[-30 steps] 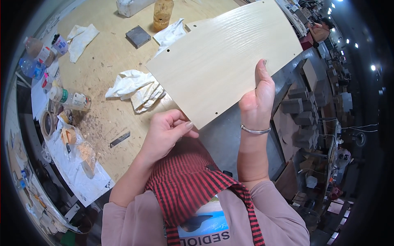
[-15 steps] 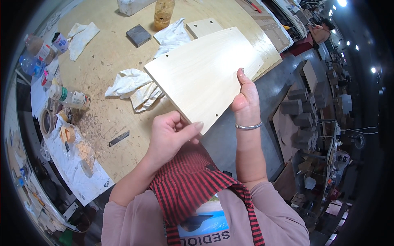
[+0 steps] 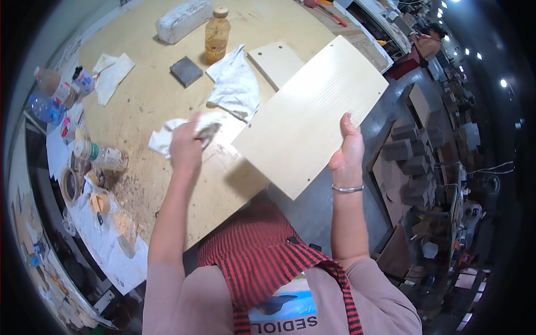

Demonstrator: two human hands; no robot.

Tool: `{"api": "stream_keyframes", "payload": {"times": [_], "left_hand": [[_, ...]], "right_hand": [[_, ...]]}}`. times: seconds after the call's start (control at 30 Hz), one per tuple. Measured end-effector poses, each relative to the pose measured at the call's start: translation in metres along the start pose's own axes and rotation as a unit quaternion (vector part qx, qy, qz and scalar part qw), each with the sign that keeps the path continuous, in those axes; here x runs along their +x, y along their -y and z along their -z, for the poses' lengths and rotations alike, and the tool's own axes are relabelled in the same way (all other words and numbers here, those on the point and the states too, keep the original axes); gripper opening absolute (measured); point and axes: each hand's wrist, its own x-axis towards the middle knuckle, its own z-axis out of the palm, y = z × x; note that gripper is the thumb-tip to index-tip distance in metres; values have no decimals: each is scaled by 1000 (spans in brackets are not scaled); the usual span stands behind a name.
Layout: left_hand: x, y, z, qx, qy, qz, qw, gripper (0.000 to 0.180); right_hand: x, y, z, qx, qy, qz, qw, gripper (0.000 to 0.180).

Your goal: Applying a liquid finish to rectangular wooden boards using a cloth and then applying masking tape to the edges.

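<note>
Fingers of the right hand (image 3: 347, 152) clasp the right edge of a pale wooden panel (image 3: 310, 116), the thumb lying up along its face, and hold it tilted in the air above the near edge of the workbench (image 3: 151, 106); two small drilled holes show near the panel's lower corner. A thin metal bangle (image 3: 347, 188) circles that wrist. The left hand (image 3: 186, 146) is closed on a crumpled white rag (image 3: 167, 134) that rests on the bench top, knuckles up, with the cloth bunched under the fingers.

Just beyond it lies a second white rag (image 3: 234, 84), spread loosely, and a third, flatter cloth (image 3: 113, 75) sits well to the left. Between them is one dark grey sanding block (image 3: 186, 71). A single amber bottle (image 3: 217, 34) stands upright at the far side, near one long whitish block (image 3: 183, 20). A second, smaller wooden panel (image 3: 277, 62) lies flat on the bench, partly hidden behind the held one.

Along the left rim stand three bottles or jars in a cluster (image 3: 58, 92) and one more bottle lying on its side (image 3: 100, 156), beside a roll of tape (image 3: 71, 185). Sawdust (image 3: 134, 192) is scattered over the bench nearby. A red and black striped apron (image 3: 262, 262) fills the bottom of the view
</note>
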Motion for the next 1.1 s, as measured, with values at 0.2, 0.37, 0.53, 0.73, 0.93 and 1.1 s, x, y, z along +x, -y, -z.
{"api": "stream_keyframes", "payload": {"times": [0.2, 0.37, 0.53, 0.73, 0.93, 1.1], "left_hand": [[-20, -138, 38, -188, 75, -269, 942, 54], [43, -151, 19, -44, 18, -354, 934, 71], [117, -99, 61, -163, -217, -173, 947, 40], [43, -155, 39, -29, -13, -382, 924, 58], [141, -90, 82, -115, -154, -113, 975, 54], [88, -105, 85, -418, -156, -68, 892, 48]], "right_hand": [[-10, -29, -15, -55, 15, 0, 998, 36], [-37, -39, -20, -173, 130, -13, 976, 29], [-46, -47, -12, -226, 141, -65, 962, 24], [-45, -41, -20, -335, 196, -67, 919, 21], [-47, -31, 1, -284, 213, -74, 932, 24], [26, -61, 8, 148, 347, -226, 898, 38]]}}
